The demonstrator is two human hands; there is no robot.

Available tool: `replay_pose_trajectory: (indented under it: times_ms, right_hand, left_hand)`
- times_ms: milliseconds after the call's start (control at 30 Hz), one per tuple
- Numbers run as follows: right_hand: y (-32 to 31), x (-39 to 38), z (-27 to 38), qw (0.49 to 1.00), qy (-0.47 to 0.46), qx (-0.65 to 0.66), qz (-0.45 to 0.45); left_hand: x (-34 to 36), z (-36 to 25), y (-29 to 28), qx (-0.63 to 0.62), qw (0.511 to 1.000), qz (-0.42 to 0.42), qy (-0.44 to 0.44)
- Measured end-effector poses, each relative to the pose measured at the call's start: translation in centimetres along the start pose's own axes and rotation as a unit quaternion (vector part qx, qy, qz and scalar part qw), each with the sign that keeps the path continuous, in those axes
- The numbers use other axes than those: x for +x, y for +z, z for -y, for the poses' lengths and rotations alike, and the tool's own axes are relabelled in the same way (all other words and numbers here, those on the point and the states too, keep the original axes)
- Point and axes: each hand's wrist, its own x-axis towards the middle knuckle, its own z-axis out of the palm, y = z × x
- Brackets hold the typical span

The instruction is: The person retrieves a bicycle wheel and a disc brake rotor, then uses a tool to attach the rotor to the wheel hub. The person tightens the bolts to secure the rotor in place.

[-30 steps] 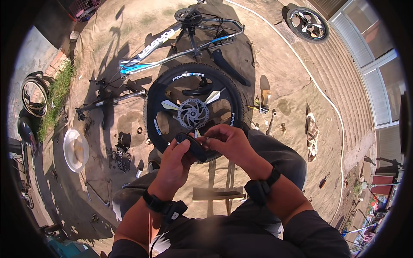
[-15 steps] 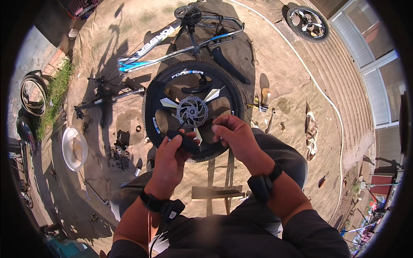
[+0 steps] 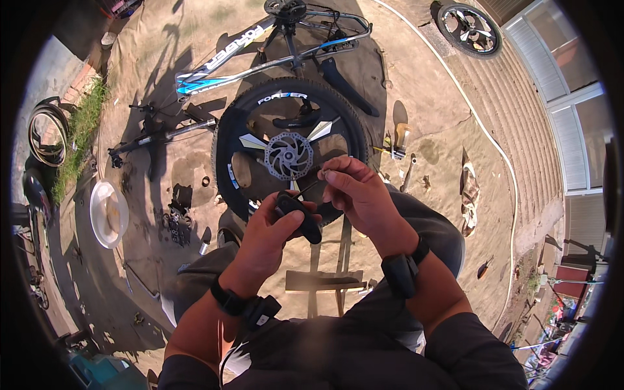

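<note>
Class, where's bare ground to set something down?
Bare tan ground lies between the amber container and long white hose. Crowded: the black-tyred wheel, left hand and right hand over it, blue-white bicycle frame beyond.

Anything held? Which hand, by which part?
Left grip: black elongated object, around its middle, thumb on top. Right grip: pinched; can't tell whether it holds anything.

The left forearm (image 3: 203,325) slants in from 7 o'clock; the left hand (image 3: 268,234) is curled in a grip, thumb angled toward 2. The right forearm (image 3: 443,287) enters from 5 o'clock; the right hand (image 3: 365,198) pinches thumb against forefinger, tips toward 10.
</note>
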Motion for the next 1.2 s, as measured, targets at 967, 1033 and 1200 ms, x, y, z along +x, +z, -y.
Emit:
replay_pose_trajectory:
  times_ms: [967,1033,1200]
  right_hand:
    - [1.3,-0.5,0.5,0.974,-0.031,-0.221,-0.034]
    - [2.1,-0.7,0.8,0.969,-0.034,-0.24,-0.048]
    - [1.5,-0.6,0.6,0.958,-0.022,-0.282,-0.041]
  left_hand:
    - [-0.2,-0.5,-0.1,-0.053,0.997,0.025,-0.056]
    - [-0.2,-0.4,-0.2,-0.009,0.999,0.01,-0.043]
    - [-0.2,0.0,-0.7,0.054,0.998,-0.019,-0.033]
